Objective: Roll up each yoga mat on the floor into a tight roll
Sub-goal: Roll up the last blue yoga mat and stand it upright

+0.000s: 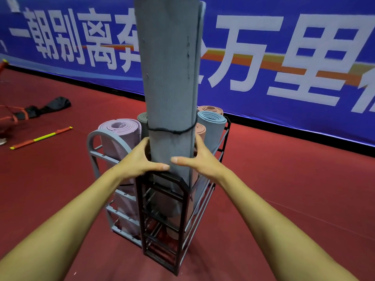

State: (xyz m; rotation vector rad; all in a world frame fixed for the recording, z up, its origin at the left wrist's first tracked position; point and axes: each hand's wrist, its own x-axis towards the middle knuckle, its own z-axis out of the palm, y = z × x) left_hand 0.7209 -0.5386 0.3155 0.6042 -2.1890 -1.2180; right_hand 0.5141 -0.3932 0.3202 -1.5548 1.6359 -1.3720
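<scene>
Head view: grey rolled mat [170, 78] upright between both hands.

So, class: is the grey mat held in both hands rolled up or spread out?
Rolled up: the grey mat stands upright as a cylinder, a black cord tied around it, between left hand and right hand.

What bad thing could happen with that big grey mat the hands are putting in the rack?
1. The rolled grey mat stands tall, and both hands, left hand and right hand, grip only near its bottom, so it might tip over.
2. Only one thin black string ties it, so the roll might loosen.
3. The rack already holds several mats, so it may jam against the pink mat.
</scene>
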